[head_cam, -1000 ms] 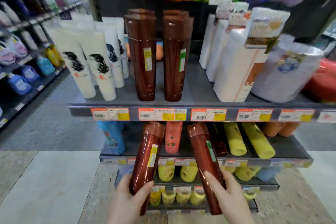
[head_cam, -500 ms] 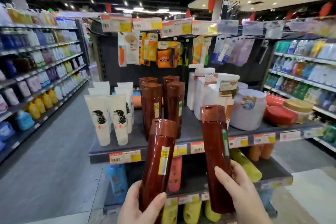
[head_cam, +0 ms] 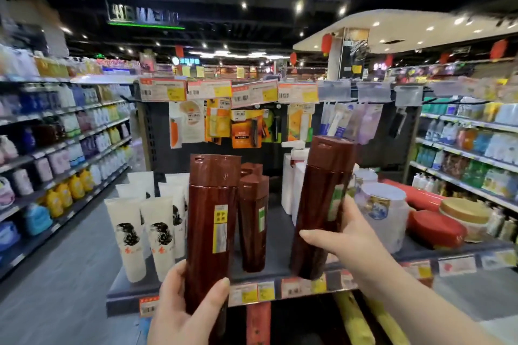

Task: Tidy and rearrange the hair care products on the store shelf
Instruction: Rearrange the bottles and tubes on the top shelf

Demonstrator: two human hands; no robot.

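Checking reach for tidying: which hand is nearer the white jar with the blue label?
Right. The right hand sits just left of the white jar; the left hand is much farther left, below the shelf edge.

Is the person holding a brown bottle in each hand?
Yes, the left hand grips one brown bottle and the right hand grips another brown bottle, both raised upright before the shelf.

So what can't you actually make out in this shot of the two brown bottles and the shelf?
- Label text on the left-hand bottle and right-hand bottle: too small, blurred.
- Brown bottles on the shelf: the count is unclear, the held bottles hide some.
- Price tags: unreadable.
- Side aisles: motion-blurred.
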